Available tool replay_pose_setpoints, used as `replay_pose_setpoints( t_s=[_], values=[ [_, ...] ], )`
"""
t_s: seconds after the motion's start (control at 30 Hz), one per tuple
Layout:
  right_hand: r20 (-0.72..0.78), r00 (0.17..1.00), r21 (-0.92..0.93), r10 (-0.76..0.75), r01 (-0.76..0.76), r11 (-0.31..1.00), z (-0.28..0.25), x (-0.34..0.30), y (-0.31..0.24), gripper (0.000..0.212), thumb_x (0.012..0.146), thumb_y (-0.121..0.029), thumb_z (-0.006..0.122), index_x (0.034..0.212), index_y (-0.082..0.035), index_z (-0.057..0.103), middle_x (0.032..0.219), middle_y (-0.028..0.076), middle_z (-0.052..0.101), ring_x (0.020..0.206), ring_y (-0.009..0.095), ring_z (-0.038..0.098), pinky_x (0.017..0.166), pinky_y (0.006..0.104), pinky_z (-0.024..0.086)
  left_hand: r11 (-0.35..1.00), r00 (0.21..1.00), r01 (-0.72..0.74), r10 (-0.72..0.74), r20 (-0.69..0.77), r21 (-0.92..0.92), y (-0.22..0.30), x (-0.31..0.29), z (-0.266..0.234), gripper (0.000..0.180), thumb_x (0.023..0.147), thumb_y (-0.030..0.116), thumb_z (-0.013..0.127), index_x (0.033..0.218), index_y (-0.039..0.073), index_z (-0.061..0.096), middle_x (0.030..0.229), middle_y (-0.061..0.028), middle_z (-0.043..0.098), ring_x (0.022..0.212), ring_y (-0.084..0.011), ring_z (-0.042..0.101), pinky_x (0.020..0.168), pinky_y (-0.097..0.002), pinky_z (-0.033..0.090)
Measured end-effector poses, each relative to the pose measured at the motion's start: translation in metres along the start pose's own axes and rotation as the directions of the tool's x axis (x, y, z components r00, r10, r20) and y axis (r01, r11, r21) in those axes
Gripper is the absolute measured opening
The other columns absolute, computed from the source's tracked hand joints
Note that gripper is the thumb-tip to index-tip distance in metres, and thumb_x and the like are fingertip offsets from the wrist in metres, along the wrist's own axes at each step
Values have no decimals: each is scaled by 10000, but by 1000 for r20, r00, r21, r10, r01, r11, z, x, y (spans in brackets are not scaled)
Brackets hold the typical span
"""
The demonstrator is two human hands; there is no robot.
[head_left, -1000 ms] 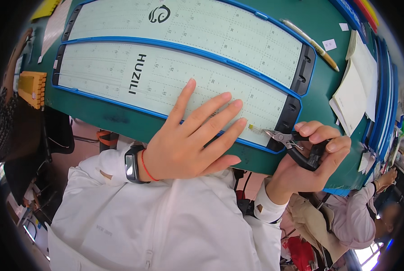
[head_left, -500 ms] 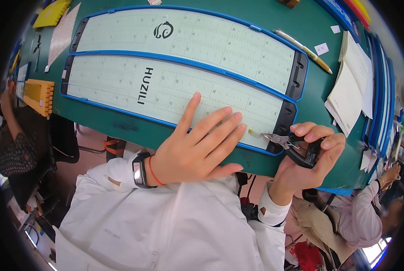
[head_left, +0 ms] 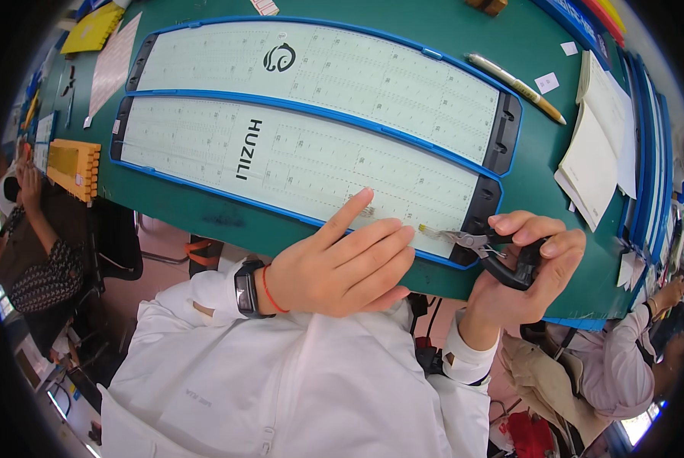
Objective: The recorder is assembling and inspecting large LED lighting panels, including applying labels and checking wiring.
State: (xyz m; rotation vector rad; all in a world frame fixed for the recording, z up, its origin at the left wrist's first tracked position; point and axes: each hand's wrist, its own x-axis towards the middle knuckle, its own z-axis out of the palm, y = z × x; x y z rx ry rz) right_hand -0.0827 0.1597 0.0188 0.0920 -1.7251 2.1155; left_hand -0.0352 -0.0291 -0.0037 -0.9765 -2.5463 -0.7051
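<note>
My left hand (head_left: 334, 271) lies over the near panel of a long, blue-edged board (head_left: 296, 153) with pale, gridded faces and black ends. Its fingers are stretched out, palm down, holding nothing visible. In my right hand (head_left: 548, 263) is a pair of small pliers (head_left: 475, 243) with black handles and metal jaws. The jaws point left over the board's near right corner. At their tip is a tiny clear piece (head_left: 432, 230) with a yellowish end, close to my left fingertips. Whether the jaws grip it, I cannot tell. Some small dark bits (head_left: 366, 211) show by my left index finger.
Right of the board are a gold-and-white pen (head_left: 517, 84), small paper squares (head_left: 546, 82), an open notebook (head_left: 590, 145) and stacked blue boards (head_left: 651, 153). An orange-yellow toothed stack (head_left: 74, 169) stands at the table's left edge. Other people (head_left: 40, 252) sit at both sides.
My left index finger has come down and right, nearer the other fingers. The pliers stay almost in place at the board's corner. The view has shifted slightly.
</note>
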Motion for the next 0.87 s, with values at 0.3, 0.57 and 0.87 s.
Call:
replay_pose_setpoints(
  t_s=[0.3,0.57,0.87],
  values=[
    [-30,998,72,-60,62,996,-7,1,-9,280,1001,-279,267,831,-73,352,709,131,484,578,284,568,598,420,526,997,999,30,-27,-46,75,-1,-4,0,279,877,319,550,1001,78,617,1058,-79,653,1012,-213,612,1033,-526,337],
    [101,995,-918,-11,97,384,-56,16,-35,134,798,-80,685,883,-34,593,756,43,551,632,123,464,568,246,375,997,996,-12,19,-85,80,1,4,7,229,862,264,553,995,91,624,1073,-71,650,1019,-210,609,1050,-478,327],
    [-133,983,-935,-123,-83,345,-143,-6,-73,494,728,-248,764,1172,-112,594,1214,104,552,1206,278,449,1048,415,267,973,981,192,-189,41,-128,4,15,-5,276,711,89,735,967,106,633,1079,-99,640,1012,-247,610,1057,-503,309]
  ],
)
